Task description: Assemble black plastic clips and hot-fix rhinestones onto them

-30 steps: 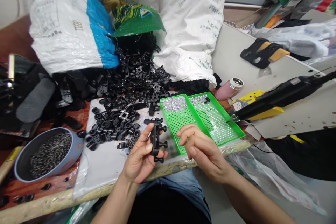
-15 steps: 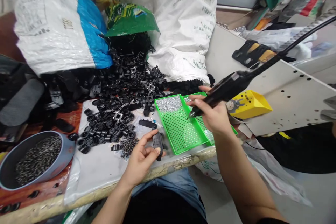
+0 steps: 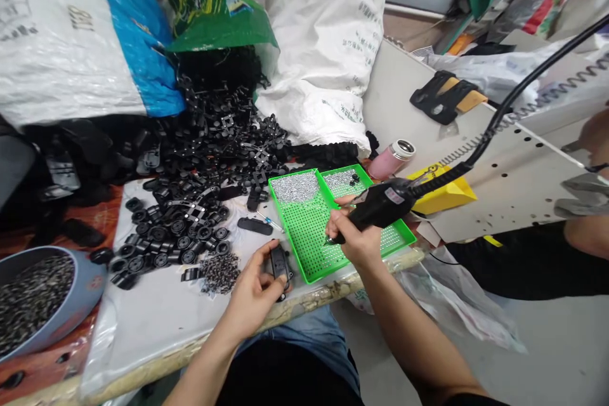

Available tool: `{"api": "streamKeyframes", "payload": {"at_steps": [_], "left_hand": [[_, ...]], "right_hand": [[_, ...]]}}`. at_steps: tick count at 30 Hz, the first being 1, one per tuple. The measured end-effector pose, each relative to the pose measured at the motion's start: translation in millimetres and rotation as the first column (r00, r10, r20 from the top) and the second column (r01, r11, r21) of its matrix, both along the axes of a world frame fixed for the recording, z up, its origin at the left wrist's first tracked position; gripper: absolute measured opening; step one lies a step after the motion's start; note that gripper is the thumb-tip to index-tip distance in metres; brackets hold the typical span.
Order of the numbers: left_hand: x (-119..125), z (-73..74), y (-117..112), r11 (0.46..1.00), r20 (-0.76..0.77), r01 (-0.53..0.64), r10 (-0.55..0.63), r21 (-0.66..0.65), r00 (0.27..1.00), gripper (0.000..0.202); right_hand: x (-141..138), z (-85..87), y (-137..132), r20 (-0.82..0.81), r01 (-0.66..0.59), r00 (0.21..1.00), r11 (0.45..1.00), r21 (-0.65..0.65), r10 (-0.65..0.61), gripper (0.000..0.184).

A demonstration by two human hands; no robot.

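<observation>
Lower centre, the left hand (image 3: 257, 295) grips a black plastic part (image 3: 280, 264) on the worktop (image 3: 157, 314). Just right, the right hand (image 3: 356, 240) clasps an electric screwdriver (image 3: 383, 203), tip over 2 green trays (image 3: 307, 238). A black parts heap (image 3: 214, 139) crowds behind; a grey bowl (image 3: 88, 285) sits lower left.

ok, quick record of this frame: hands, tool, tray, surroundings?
left hand: grips black plastic part, just left of the tray
right hand: grips electric screwdriver, tip down over green tray
tray: two compartments, screws heaped at far end
behind: pile of black parts, white sacks
far left: grey bowl
</observation>
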State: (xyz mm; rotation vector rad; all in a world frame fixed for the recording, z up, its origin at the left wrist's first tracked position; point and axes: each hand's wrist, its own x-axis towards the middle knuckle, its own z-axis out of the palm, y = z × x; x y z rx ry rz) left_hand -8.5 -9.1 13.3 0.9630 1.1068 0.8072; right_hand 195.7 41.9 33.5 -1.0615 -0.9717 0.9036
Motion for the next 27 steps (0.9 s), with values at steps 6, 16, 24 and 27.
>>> {"api": "streamKeyframes", "payload": {"at_steps": [6,16,24,27], "left_hand": [[4,-3.4,1,1.0,0.006,0.02,-0.02,0.007,1.0,0.066],[6,-16.3,-1,0.995,0.031,-0.02,0.017,0.097,0.999,0.06],[5,-23.9,-1,0.99,-0.105,0.052,-0.038,0.132,0.994,0.062],[6,-21.5,-1,0.985,-0.114,0.041,-0.021,0.17,0.993,0.06]], "right_hand": [[-1,-11.5,-4,-0.057,0.021,0.998,1.0,-0.021,-0.023,0.025],[-3,-16.0,-7,-0.084,0.041,0.996,0.998,0.045,-0.037,0.021],[-8,0.4,-14,-0.066,0.067,0.996,0.996,0.056,-0.064,0.021],[-23,17.8,-21,-0.071,-0.008,0.997,0.994,0.112,0.016,0.02]]}}
